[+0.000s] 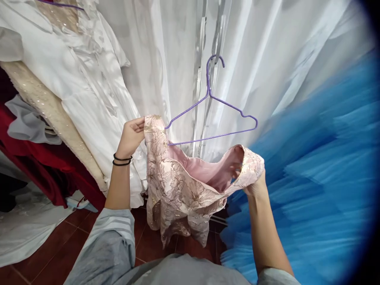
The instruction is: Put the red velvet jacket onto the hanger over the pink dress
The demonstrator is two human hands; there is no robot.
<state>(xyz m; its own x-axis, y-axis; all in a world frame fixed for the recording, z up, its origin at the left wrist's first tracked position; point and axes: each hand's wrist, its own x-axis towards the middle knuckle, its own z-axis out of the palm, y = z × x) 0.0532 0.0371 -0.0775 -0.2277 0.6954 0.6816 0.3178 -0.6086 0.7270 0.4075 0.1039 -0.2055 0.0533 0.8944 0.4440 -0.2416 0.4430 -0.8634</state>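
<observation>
A pink brocade dress (pixel 196 192) with a gold floral pattern and a pink lining hangs between my hands. My left hand (pixel 135 134), fingers folded, grips its left shoulder. At the right shoulder, my right hand (pixel 257 184) is largely hidden by the fabric; a few fingertips show through the opening, and the hand holds the shoulder up. A purple hanger (pixel 209 95) stands above the neckline. Its left end goes into the left shoulder, while its right end is bare, above and apart from the right shoulder. The hanger's hook is up against a vertical strip.
White curtain-like fabric (pixel 252 51) covers the back. White dresses (pixel 86 75), a beige beaded garment (pixel 50 107) and dark red cloth (pixel 68 174) hang at left. Blue ruffled tulle (pixel 314 178) fills the right side. The floor (pixel 63 247) is dark red tile.
</observation>
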